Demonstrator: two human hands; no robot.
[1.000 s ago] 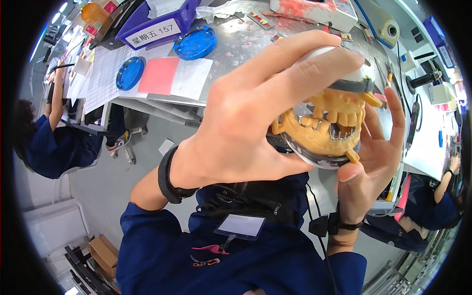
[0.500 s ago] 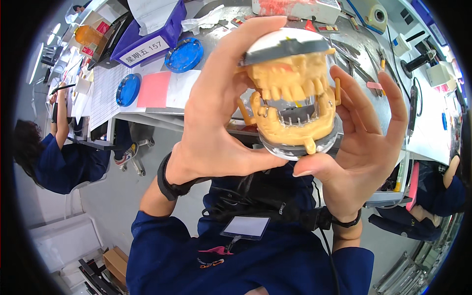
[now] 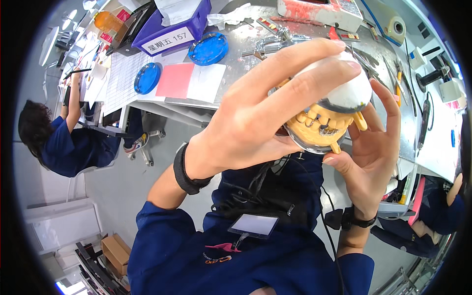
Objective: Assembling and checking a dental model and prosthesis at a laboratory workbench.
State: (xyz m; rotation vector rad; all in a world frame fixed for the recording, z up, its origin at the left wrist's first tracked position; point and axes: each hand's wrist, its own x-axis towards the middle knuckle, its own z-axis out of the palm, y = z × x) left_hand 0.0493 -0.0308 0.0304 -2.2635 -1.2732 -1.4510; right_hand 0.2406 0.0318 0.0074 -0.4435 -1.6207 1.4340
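Both my hands hold up a dental model (image 3: 314, 137) of yellow jaws above the bench's front edge. Its upper and lower halves meet, and grey metal shows along the tooth line. A smooth white cap (image 3: 351, 91) forms the top. My left hand (image 3: 246, 123) wraps it from the left, with fingers stretched over the cap and hiding much of the upper jaw. From the right, my right hand (image 3: 368, 169) supports it, thumb against the lower base near a small yellow peg. Its other fingers are partly hidden behind the model.
A metal articulator (image 3: 278, 43) lies on the bench behind my left hand. Leftward are a purple bin (image 3: 200, 22), blue round dishes (image 3: 209, 49) and a pink sheet (image 3: 175, 81). Hand tools (image 3: 398, 83) lie to the right. A co-worker (image 3: 61, 142) sits at far left.
The jaws, which stood apart with metal pins showing between them, now meet. The model has tilted and moved slightly right and down. My left fingers have come over the white cap.
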